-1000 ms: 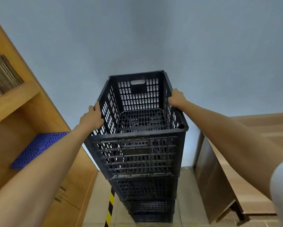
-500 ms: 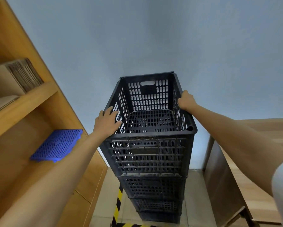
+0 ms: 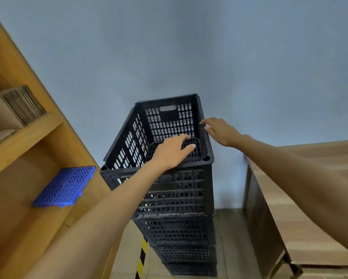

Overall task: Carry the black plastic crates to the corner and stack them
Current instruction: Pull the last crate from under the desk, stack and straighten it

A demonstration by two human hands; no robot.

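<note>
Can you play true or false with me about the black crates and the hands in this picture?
1. The top crate sits on a stack of other black crates. True.
2. The left hand grips the crate's side wall. False: its fingers are spread loosely over the open top.
3. The right hand is by the crate's right rim. True.
4. A red mat lies on the wooden shelf. False: the mat is blue.
5. The top crate is full of boxes. False: it is empty.
</note>
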